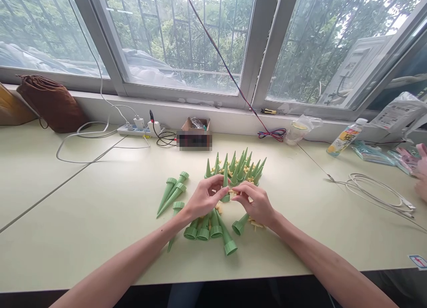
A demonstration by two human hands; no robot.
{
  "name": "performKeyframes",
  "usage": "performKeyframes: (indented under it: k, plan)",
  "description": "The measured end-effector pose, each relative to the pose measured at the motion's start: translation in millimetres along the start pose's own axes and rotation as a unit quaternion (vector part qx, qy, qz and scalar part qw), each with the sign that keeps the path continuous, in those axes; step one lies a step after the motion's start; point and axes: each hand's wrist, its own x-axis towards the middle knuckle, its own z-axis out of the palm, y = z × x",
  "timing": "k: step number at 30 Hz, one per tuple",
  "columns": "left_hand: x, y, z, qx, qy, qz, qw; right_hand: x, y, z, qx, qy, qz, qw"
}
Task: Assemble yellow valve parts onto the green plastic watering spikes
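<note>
My left hand (207, 196) grips a green cone (226, 176) that points upward, its ribbed cap at the bottom. Close to its right side, my right hand (255, 201) pinches a small yellow piece (234, 191). Behind both hands stands a cluster of upright green cones (240, 171) with yellow pieces among them. Several loose cones (216, 230) lie in front of my hands, and others (171, 194) lie to the left. One more cone (239, 225) rests below my right hand, beside some yellow pieces (256, 224).
Along the window sill are a brown bag (51, 103), a power strip (128, 130), a small box (196, 125) and a bottle (347, 137). A coiled white cable (376, 188) lies at the right. Another person's hand (422, 170) shows at the right edge.
</note>
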Motion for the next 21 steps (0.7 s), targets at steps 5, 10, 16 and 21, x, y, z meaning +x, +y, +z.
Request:
performKeyframes:
  k: [5,10,16,21]
  plan:
    - [-2.5,3.5,2.7,0.066,-0.004,0.048,0.997,-0.2,0.6,-0.1,0.000,0.001,0.003,1.000]
    - [-4.6,2.8,6.1,0.103,-0.004,0.094,0.990,0.3,-0.3,0.1,0.004,-0.002,0.015,1.000]
    - [-4.8,1.2,6.4,0.125,0.003,0.099,0.987,1.6,-1.6,1.0,-0.001,-0.002,0.035,0.999]
    - [-2.6,4.4,4.0,0.084,-0.001,0.057,0.995,4.1,-5.3,-1.1,-0.009,-0.004,0.065,0.998]
